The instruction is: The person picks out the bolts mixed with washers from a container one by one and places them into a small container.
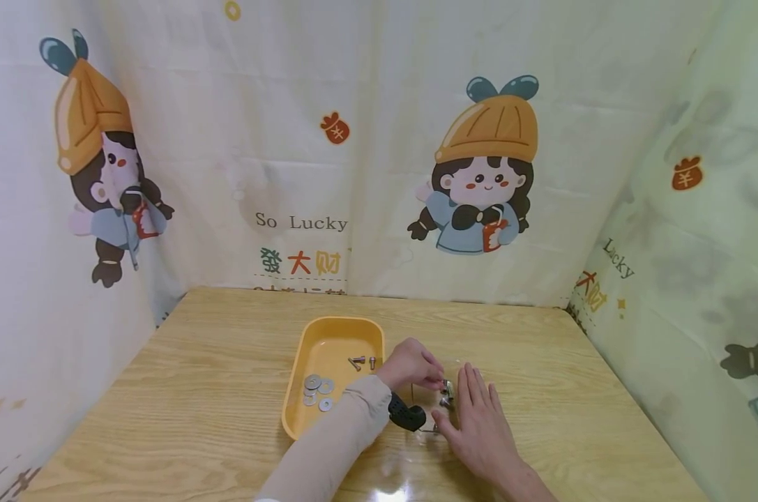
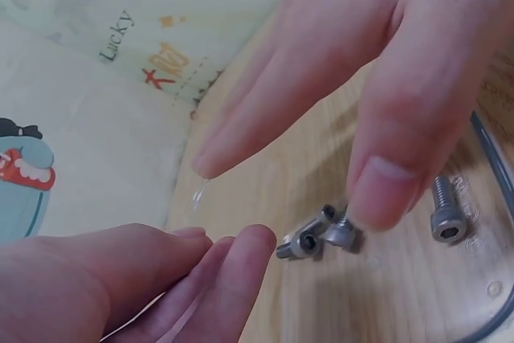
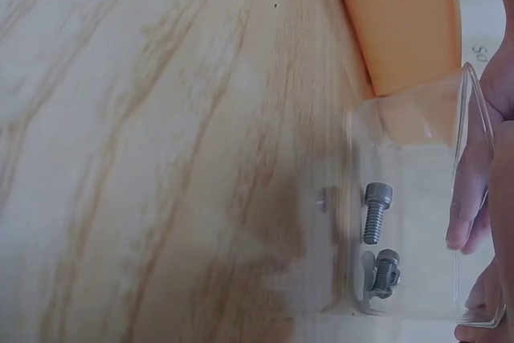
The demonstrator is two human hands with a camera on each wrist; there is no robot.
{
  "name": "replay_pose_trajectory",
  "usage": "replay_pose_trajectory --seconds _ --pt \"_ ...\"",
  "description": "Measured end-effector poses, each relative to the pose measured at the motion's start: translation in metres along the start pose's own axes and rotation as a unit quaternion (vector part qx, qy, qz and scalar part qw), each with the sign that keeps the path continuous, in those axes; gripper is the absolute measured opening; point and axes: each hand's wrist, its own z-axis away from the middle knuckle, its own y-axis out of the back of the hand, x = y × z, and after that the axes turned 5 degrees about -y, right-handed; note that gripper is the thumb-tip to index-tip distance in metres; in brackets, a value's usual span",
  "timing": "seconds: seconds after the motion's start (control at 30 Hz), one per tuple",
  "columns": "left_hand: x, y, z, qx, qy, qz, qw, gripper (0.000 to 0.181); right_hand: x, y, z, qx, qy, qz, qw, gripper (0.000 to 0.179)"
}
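A clear plastic box (image 3: 422, 170) stands on the wooden table and holds several metal socket-head screws (image 2: 309, 240). My left hand (image 1: 413, 364) reaches over the box from the left, fingertips close together above the screws. In the left wrist view, nothing shows between its thumb and fingers. My right hand (image 1: 482, 429) lies over the box's right side with its fingers stretched forward. Its thumb (image 2: 389, 186) extends over the inside of the box, close to the screws. A yellow-orange tray (image 1: 295, 390) sits left of the box.
Several flat washers (image 1: 312, 382) and a few screws (image 1: 358, 360) lie in the tray. A black device (image 1: 406, 417) is by my left wrist. The table (image 1: 196, 376) runs back to a printed curtain (image 1: 385, 174); another curtain side hangs on the right.
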Motion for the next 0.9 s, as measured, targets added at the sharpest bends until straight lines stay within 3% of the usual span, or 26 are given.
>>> replay_pose_trajectory --seconds 0.4,0.9 --pt "-0.003 0.015 -0.003 0.005 -0.001 0.062 0.9981 0.007 -0.002 0.005 -0.001 -0.008 -0.003 -0.014 0.9999 0.088" --pt "-0.003 0.039 0.003 -0.005 -0.012 0.07 0.9974 0.011 -0.012 0.01 -0.005 -0.007 0.011 -0.011 0.9998 0.09"
